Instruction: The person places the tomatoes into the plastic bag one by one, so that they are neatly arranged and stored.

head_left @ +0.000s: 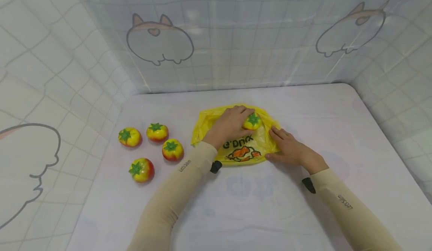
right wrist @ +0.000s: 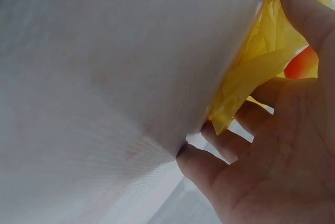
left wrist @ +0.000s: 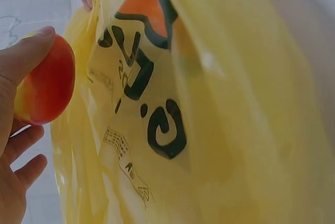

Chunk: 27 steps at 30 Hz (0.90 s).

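Note:
A yellow plastic bag [head_left: 239, 140] with a printed cartoon lies on the table. My left hand [head_left: 229, 121] reaches across it and grips a red-and-yellow toy tomato [head_left: 253, 120], which has a green leafy top. In the left wrist view, the thumb lies over the glossy toy tomato [left wrist: 52, 80] beside the bag. At the bag's right side, my right hand [head_left: 288, 146] rests with fairly straight, spread fingers. The right wrist view has its thumb [right wrist: 306, 12] and fingertips at the bag's crumpled edge [right wrist: 272, 51], with the little finger touching the table.
Several more toy tomatoes [head_left: 173, 150] stand on the table [head_left: 256, 213] left of the bag. Behind the table hangs a tile-patterned curtain [head_left: 222, 37] with animal drawings. Similar sheets close off both sides.

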{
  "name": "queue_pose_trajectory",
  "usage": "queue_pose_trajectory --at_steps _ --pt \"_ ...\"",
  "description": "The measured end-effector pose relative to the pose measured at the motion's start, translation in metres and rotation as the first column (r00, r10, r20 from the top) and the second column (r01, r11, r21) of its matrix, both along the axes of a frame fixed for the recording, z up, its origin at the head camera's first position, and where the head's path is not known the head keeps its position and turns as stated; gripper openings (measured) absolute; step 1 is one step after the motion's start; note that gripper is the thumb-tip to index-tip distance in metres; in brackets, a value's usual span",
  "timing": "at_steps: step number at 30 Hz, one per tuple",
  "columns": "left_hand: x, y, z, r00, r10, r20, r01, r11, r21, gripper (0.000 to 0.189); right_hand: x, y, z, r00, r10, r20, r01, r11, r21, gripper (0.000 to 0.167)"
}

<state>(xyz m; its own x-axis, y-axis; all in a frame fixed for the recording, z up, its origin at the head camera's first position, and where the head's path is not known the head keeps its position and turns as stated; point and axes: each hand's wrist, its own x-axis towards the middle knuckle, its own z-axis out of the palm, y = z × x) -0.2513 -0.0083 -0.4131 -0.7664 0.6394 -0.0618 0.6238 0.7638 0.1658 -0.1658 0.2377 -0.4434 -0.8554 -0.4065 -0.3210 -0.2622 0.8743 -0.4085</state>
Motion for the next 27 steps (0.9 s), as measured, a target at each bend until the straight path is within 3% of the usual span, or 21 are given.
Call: queue_pose_trajectory --at_steps 7,16,27 --pt "0.0 0.006 -0.003 1.0 -0.002 -0.029 0.001 1.0 -0.028 0.08 0.001 -0.001 0.001 1.0 0.0 -0.005 0.0 1.0 -0.007 0.097" --pt "0.002 0.008 -0.009 0.999 -0.026 -0.031 0.026 1.0 0.009 0.077 0.0 0.001 0.001 1.0 0.006 -0.004 -0.006 1.0 0.002 0.096" --pt "0.002 0.01 -0.021 0.996 -0.046 -0.079 0.044 0.999 -0.026 0.078 0.0 0.001 0.0 1.0 0.004 -0.007 -0.004 1.0 0.007 0.096"
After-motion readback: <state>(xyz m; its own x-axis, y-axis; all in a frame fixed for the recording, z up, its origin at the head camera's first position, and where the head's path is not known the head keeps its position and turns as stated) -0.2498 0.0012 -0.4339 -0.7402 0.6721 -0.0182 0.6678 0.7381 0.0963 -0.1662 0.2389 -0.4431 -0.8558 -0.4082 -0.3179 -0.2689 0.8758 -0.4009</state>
